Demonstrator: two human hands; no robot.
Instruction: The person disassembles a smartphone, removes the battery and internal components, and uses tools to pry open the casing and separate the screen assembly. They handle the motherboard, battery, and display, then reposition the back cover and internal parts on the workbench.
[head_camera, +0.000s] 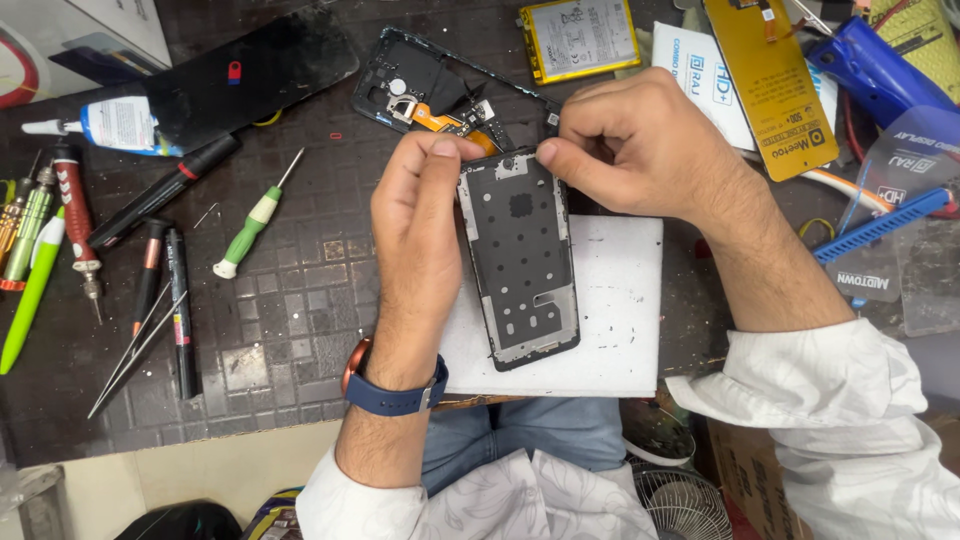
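Observation:
A dark phone frame (522, 265) lies on a white foam pad (610, 320) at the table's front edge. My left hand (418, 230) holds the frame's left side near the top, thumb at its upper edge. My right hand (640, 140) pinches the frame's top right corner with thumb and forefinger. Just behind it lies a black back cover with an orange flex cable (420, 85).
A green-handled screwdriver (252, 222), tweezers (135, 350), pens and several other screwdrivers lie at left on the dark mat. A glue bottle (110, 125), a black screen panel (250, 70), a yellow battery (580, 38) and a yellow display (770, 85) lie behind. A blue comb-like tool (880, 225) lies at right.

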